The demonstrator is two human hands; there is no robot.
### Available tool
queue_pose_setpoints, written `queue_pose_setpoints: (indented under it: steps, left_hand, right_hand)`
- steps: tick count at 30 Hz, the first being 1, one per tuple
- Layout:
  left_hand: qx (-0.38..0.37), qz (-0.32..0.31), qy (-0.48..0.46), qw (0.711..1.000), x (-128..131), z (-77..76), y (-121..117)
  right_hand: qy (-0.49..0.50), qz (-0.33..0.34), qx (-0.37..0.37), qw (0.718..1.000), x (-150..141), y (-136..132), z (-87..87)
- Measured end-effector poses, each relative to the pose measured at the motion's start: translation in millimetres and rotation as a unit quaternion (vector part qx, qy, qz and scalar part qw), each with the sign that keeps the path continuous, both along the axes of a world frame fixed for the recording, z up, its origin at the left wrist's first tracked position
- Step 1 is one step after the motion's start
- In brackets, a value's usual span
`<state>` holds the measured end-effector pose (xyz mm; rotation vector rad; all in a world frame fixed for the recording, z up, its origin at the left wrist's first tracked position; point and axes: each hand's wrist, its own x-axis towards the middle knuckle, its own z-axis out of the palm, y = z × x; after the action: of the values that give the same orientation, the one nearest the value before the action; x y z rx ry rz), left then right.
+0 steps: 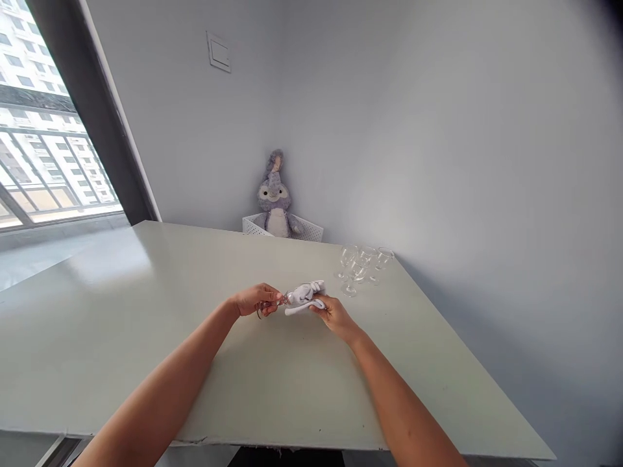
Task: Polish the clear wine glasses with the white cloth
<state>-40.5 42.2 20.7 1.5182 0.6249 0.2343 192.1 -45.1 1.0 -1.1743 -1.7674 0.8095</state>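
Note:
Above the middle of the table, my left hand (pixel 260 299) pinches a clear stemmed glass (pixel 286 299) by its stem, with the round foot showing below my fingers. A crumpled white cloth (pixel 302 293) is wrapped about the bowl end, so most of the bowl is hidden. On the other side my right hand (pixel 335 316) is closed on the cloth, pressing it round the glass. Just beyond my right hand, several clear stemmed glasses (pixel 349 285) stand upright in a close group.
Under my forearms spreads a pale table (pixel 292 383), its right edge near a grey wall (pixel 462 162). Behind its far edge, a plush rabbit (pixel 277 207) sits in a white perforated basket (pixel 311 230). A window (pixel 43 130) is at the left.

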Motion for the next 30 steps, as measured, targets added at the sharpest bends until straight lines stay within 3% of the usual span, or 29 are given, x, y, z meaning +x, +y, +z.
queue_pose_setpoints:
  steps: [3, 7, 9, 13, 15, 17, 20, 22, 23, 25, 27, 30]
  left_hand:
    - [-0.005, 0.038, -0.006, 0.999, -1, -4.7, 3]
    - [0.024, 0.137, 0.014, 0.99, -4, -10.2, 8]
    - [0.084, 0.188, 0.045, 0.978, -2, -12.1, 8]
    - [0.287, 0.213, 0.149, 0.922, 12, -12.9, -7]
    - [0.337, 0.202, 0.164, 0.905, 22, -11.9, -20]
    - [0.418, 0.172, 0.148, 0.88, 30, -10.4, -33]
    - [0.589, 0.096, 0.109, 0.795, 33, -7.4, -45]
    - [0.638, 0.079, 0.09, 0.76, 32, -5.8, -47]
    - [0.64, 0.085, 0.085, 0.759, 32, -5.4, -47]
    - [0.619, 0.114, 0.082, 0.773, 33, -5.9, -46]
    - [0.572, 0.163, 0.081, 0.8, 37, -8.6, -48]
    - [0.49, 0.247, 0.065, 0.833, 49, -16.9, -54]
  right_hand:
    - [0.069, -0.046, 0.008, 0.997, 3, 0, 1.4]
    - [0.096, -0.16, 0.129, 0.974, 1, -8, 8.3]
    - [0.013, -0.174, 0.196, 0.965, -4, -14, 11.8]
    - [-0.228, -0.061, 0.254, 0.938, -22, -19, 12.7]
    - [-0.271, -0.066, 0.248, 0.928, -29, -18, 10.9]
    - [-0.254, -0.116, 0.223, 0.934, -29, -14, 9.6]
    - [-0.109, -0.176, 0.122, 0.971, -16, -8, 9.4]
    - [0.066, -0.164, -0.003, 0.984, -6, -3, 9.6]
    - [0.161, -0.143, -0.068, 0.974, -2, 0, 9.6]
    - [0.327, -0.102, -0.158, 0.926, -1, 2, 9.1]
    - [0.432, -0.071, -0.181, 0.88, -9, 1, 8.1]
    - [0.5, -0.04, -0.175, 0.847, -33, -8, 5.5]
